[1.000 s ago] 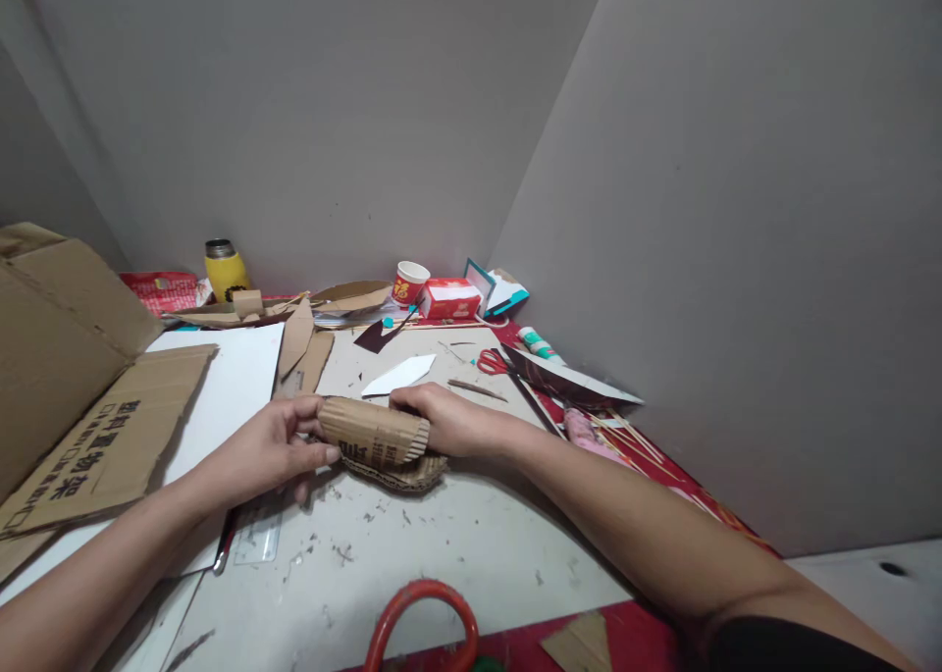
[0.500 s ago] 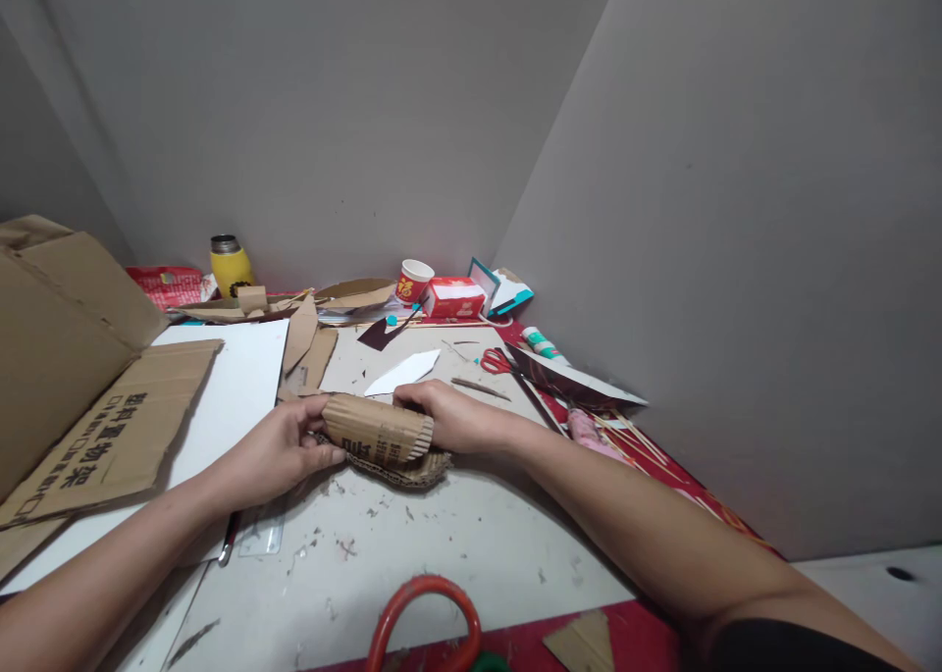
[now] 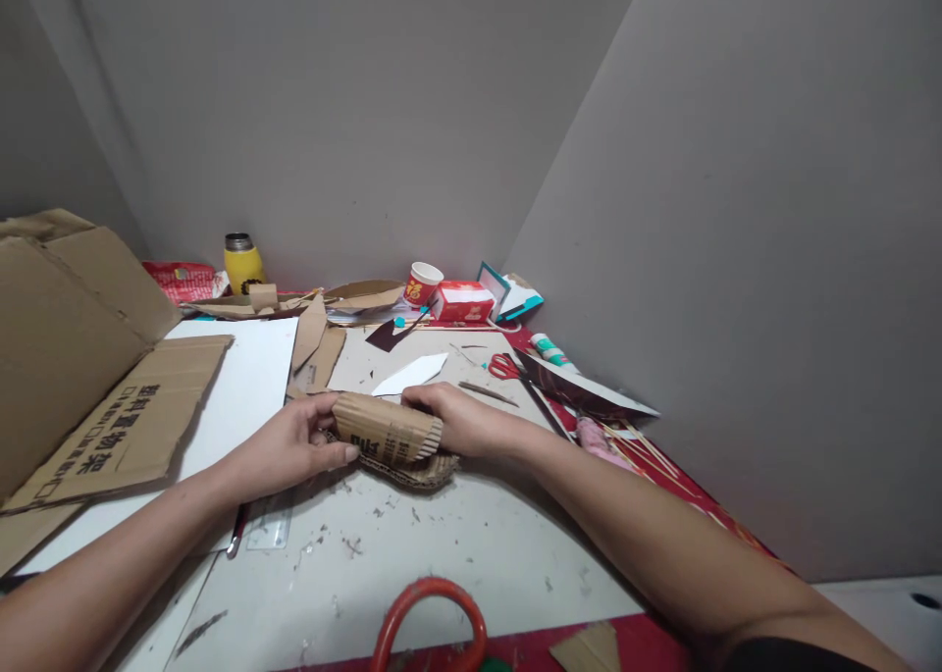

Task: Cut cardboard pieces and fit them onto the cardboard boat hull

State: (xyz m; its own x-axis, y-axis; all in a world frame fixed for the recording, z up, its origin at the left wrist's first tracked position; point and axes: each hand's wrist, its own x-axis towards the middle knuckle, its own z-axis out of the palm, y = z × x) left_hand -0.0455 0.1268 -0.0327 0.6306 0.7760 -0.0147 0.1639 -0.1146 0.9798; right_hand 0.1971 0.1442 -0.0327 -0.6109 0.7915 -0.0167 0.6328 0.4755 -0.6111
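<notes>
A piece of corrugated cardboard (image 3: 387, 437) with black print is curled into a roll on the white work board (image 3: 442, 544). My left hand (image 3: 294, 446) grips its left end, thumb in front and fingers behind. On the right end, my right hand (image 3: 460, 419) closes over the roll from behind. A loose flap of the same cardboard lies flat under the roll.
A big printed cardboard box (image 3: 80, 378) lies open at left on a white sheet (image 3: 242, 378). Red scissors (image 3: 504, 365), a glue stick (image 3: 551, 350), skewers (image 3: 633, 446), a paper cup (image 3: 423, 282), a red box (image 3: 463, 301) and a yellow flask (image 3: 242, 260) sit behind. A red handle (image 3: 431, 623) is near me.
Both hands keep the same hold on the cardboard roll. The view has drifted slightly, shifting everything a little to the right.
</notes>
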